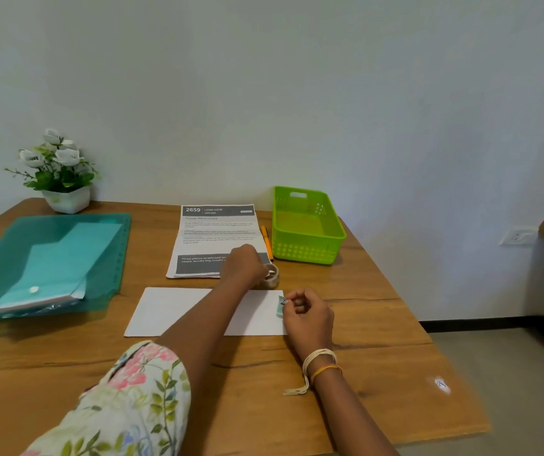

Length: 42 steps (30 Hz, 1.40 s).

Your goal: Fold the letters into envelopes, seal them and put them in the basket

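Note:
A white envelope [178,311] lies flat on the wooden table [379,324], partly under my left forearm. My left hand [244,266] reaches over it and grips a roll of clear tape [272,274] at the near edge of a printed letter [214,235]. My right hand [308,315] rests at the envelope's right end, fingers curled around a small teal object [281,306] that I cannot identify. The green basket [306,225] stands empty behind, to the right of the letter.
A teal plastic folder [50,258] holding more papers lies at the left. An orange pen [266,241] rests between letter and basket. A potted white flower [58,172] stands in the far left corner. The table's right edge drops to the floor.

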Tool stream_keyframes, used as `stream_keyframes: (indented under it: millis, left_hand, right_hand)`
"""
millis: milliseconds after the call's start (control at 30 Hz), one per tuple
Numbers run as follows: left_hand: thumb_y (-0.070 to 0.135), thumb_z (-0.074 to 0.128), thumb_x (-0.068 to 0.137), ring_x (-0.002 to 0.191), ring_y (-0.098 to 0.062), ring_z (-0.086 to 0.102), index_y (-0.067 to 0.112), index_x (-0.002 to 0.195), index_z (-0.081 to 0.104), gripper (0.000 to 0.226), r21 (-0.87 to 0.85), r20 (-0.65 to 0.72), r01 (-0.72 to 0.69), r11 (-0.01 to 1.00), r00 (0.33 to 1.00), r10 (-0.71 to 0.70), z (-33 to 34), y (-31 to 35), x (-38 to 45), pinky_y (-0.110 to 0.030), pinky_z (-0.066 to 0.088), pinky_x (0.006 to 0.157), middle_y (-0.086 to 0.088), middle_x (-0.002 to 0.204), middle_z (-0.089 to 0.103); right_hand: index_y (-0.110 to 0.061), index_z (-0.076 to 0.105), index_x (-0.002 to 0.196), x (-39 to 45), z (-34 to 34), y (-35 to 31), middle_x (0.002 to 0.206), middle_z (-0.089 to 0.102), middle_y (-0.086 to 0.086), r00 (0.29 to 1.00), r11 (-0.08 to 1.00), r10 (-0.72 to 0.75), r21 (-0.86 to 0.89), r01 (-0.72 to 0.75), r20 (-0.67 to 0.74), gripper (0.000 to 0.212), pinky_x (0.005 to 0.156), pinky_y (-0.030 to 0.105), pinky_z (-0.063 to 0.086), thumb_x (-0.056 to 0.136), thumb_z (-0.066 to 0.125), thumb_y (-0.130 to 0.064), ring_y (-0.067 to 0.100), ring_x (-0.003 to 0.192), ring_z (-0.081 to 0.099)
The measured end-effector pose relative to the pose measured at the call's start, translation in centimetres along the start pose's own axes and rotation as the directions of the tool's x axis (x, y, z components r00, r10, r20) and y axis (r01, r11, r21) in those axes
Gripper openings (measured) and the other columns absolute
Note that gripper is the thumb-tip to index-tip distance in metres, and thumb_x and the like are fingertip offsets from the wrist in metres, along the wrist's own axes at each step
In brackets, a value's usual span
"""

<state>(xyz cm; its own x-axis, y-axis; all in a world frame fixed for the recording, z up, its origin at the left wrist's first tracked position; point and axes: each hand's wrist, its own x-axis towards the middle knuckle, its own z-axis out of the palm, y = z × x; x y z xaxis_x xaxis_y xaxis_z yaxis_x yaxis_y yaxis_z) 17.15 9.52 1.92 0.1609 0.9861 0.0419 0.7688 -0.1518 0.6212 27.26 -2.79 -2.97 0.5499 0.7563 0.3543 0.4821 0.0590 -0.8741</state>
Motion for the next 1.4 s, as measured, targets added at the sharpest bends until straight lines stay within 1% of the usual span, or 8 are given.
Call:
stream_keyframes:
  millis: [200,300,367,467,533,667,867,1400]
  left_hand:
    - [0.049,0.076,0.073,0.08,-0.023,0.064,0.012,0.084,0.068,0.04,0.033,0.074,-0.008,0.999,0.997,0.006,1.5,1.4,1.6,-0.029,0.045,0.062,-0.008,0.084,0.067]
    - [0.044,0.068,0.084,0.069,-0.017,0.06,0.014,0.075,0.069,0.032,-0.088,-0.032,-0.052,0.995,0.998,0.049,1.0,0.6,0.0,-0.028,0.043,0.061,-0.004,0.074,0.067]
    - [0.036,0.065,0.088,0.078,-0.016,0.062,0.014,0.087,0.073,0.023,-0.142,-0.114,-0.117,0.983,0.988,0.101,0.6,-1.2,-1.7,-0.03,0.048,0.068,-0.002,0.083,0.07]
    - [0.034,0.07,0.082,0.087,-0.013,0.064,0.023,0.089,0.076,0.014,-0.09,-0.02,-0.221,0.971,0.975,0.22,0.1,-4.3,-4.5,-0.033,0.053,0.077,0.004,0.089,0.071]
    - [0.038,0.073,0.078,0.092,-0.01,0.062,0.024,0.094,0.076,0.021,-0.042,0.018,-0.305,0.952,0.952,0.306,0.5,-5.4,-6.4,-0.034,0.052,0.082,0.008,0.098,0.069]
    - [0.042,0.067,0.084,0.108,-0.011,0.053,0.028,0.109,0.073,0.029,0.114,-0.076,-0.407,0.906,0.906,0.417,1.1,-5.8,-9.7,-0.034,0.046,0.089,0.013,0.116,0.065]
    - [0.038,0.064,0.086,0.106,-0.01,0.056,0.03,0.103,0.074,0.021,0.098,-0.155,-0.379,0.92,0.908,0.39,1.0,-6.0,-10.7,-0.035,0.047,0.087,0.014,0.112,0.068]
    - [0.025,0.066,0.083,0.098,-0.008,0.06,0.028,0.095,0.074,0.015,0.0,-0.178,-0.382,0.924,0.909,0.376,1.0,-6.3,-10.7,-0.038,0.05,0.085,0.012,0.1,0.071]
  right_hand:
    - [-0.015,0.065,0.072,0.2,0.0,0.3,0.062,0.062,-0.002,1.0,1.0,0.021,0.007,-0.021,0.002,0.012,0.057,0.034,0.055,0.075,0.063,-0.003,0.007,0.055,0.054]
    - [-0.014,0.065,0.074,0.2,0.0,0.2,0.064,0.063,-0.001,0.999,0.999,0.031,0.016,-0.031,0.015,0.011,0.058,0.033,0.055,0.076,0.063,-0.004,0.009,0.057,0.056]
    - [-0.016,0.065,0.075,0.2,0.0,0.3,0.064,0.063,-0.002,0.999,0.999,0.032,0.023,-0.033,0.018,0.012,0.059,0.032,0.055,0.077,0.062,-0.004,0.007,0.057,0.056]
    - [-0.024,0.066,0.081,0.3,0.0,0.1,0.066,0.064,-0.006,0.997,0.998,0.061,0.017,-0.061,0.038,0.015,0.062,0.03,0.055,0.079,0.061,-0.009,0.004,0.06,0.058]
    - [-0.023,0.07,0.083,0.3,-0.1,0.1,0.071,0.067,-0.008,0.994,0.996,0.077,0.031,-0.08,0.082,0.011,0.064,0.024,0.054,0.081,0.066,-0.013,0.004,0.066,0.061]
    - [-0.018,0.075,0.084,0.3,-0.9,-0.4,0.08,0.07,-0.009,0.98,0.997,0.077,0.003,-0.079,0.182,0.007,0.065,0.009,0.046,0.082,0.07,-0.014,-0.002,0.075,0.062]
    - [-0.02,0.075,0.083,0.3,-1.9,-1.1,0.082,0.071,-0.006,0.928,0.989,0.144,-0.024,-0.144,0.344,0.005,0.073,0.023,0.053,0.082,0.071,-0.017,0.005,0.082,0.063]
    - [-0.024,0.077,0.081,-0.6,-1.4,-1.1,0.074,0.067,-0.013,0.931,0.975,0.087,-0.22,-0.007,0.355,0.005,0.059,0.014,0.041,0.078,0.074,-0.026,0.002,0.069,0.057]
